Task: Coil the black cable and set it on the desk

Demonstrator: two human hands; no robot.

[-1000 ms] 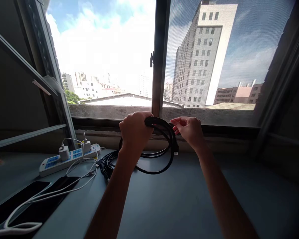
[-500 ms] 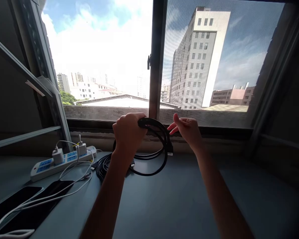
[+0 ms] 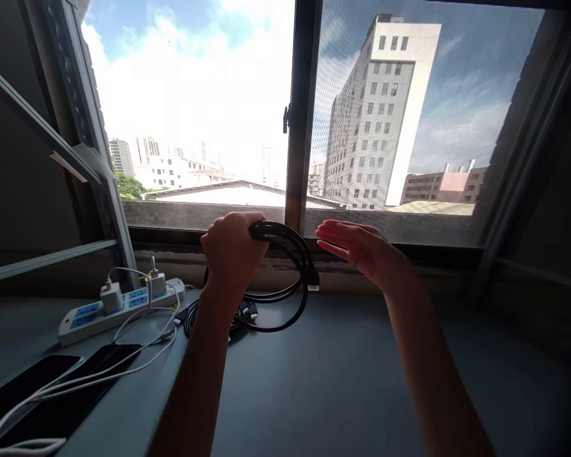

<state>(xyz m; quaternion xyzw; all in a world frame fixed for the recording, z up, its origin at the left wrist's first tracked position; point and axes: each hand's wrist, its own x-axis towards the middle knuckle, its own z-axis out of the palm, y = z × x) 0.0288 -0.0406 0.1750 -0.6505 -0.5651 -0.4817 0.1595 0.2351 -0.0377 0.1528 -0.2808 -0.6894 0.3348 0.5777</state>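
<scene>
The left hand (image 3: 233,251) is clenched around the top of a thick coil of glossy black cable (image 3: 305,257), knuckles up, holding it raised in front of the window. The right hand (image 3: 366,251) grips nothing; its fingers are extended and point left, towards the coil, without touching it.

The coil lies between the two hands, hanging from the left fist and just left of the right fingertips. It makes a roughly round loop, its broad face towards the viewer, with no clear long axis. Its strands arch rightward out of the fist, then bend down to a black plug with a pale tip (image 3: 313,279) on the right side. That plug is nearer the right hand, below and left of its fingers. Whether the loop's lowest strand touches the grey-blue tabletop (image 3: 337,381) cannot be told.

A second bundle of thin black cable (image 3: 240,320) lies on the tabletop, partly hidden by the left forearm and close to the loop's lower left. Further left is a long white power strip with blue sockets (image 3: 128,309); thin white cables (image 3: 118,376) trail forward across two flat dark slabs, apparently phones (image 3: 105,381).
</scene>
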